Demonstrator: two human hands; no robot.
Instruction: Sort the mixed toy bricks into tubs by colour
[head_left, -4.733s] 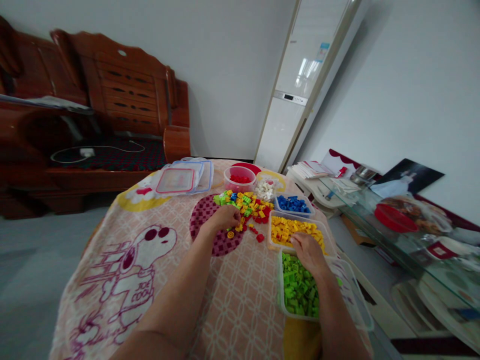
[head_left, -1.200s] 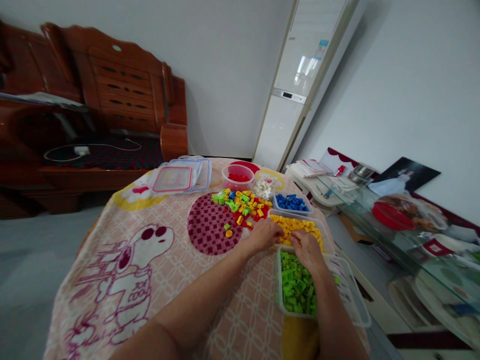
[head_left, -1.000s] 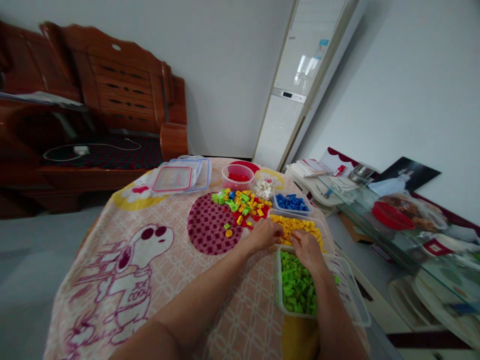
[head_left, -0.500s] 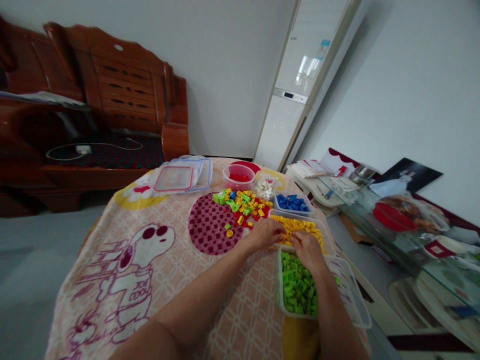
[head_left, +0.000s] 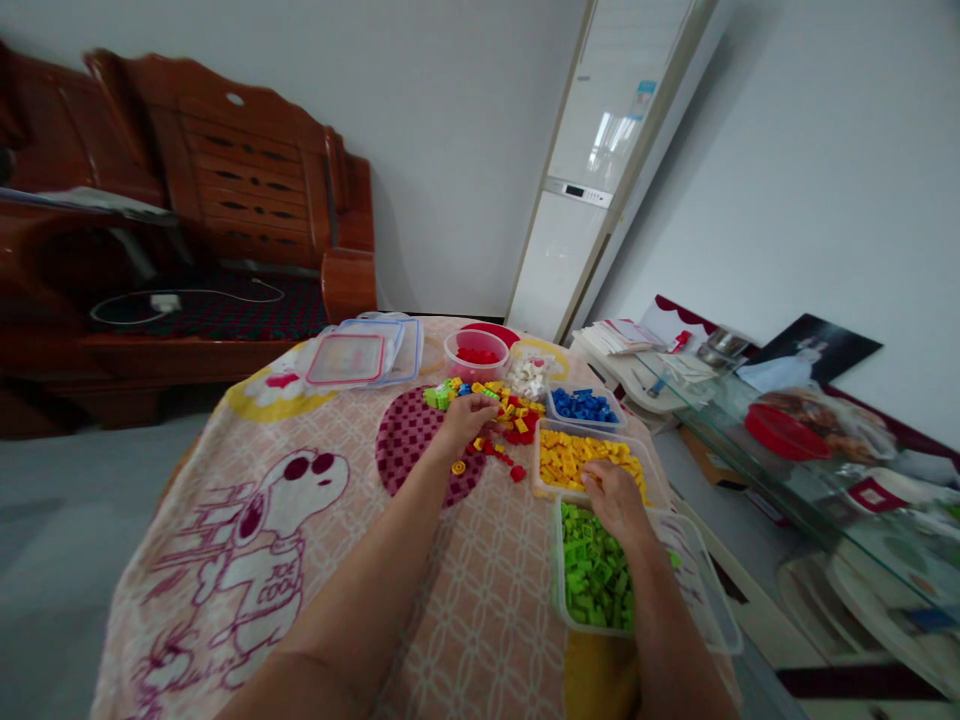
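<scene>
My left hand (head_left: pixel 466 422) is over the mixed pile of toy building bricks (head_left: pixel 523 415), its thumb and fingers slightly apart, with no brick clearly seen between them. The pile has yellow, red and green bricks, and my hand covers part of it. My right hand (head_left: pixel 616 498) hangs above the tub of yellow bricks (head_left: pixel 559 455), its fingertips pressed together; what they pinch is hidden. Below my right wrist stands a tub of green bricks (head_left: pixel 592 570), partly covered by my forearm.
A tub of blue bricks (head_left: pixel 583 405), a round tub of red bricks (head_left: pixel 477 358) and a heap of white bricks (head_left: pixel 531 374) stand farther back. Clear lids (head_left: pixel 349 358) lie at the back left. A glass-topped side table (head_left: pixel 720 420) stands on the right.
My left hand has moved left from the yellow tub to the mixed pile. My right hand has stayed over the yellow tub.
</scene>
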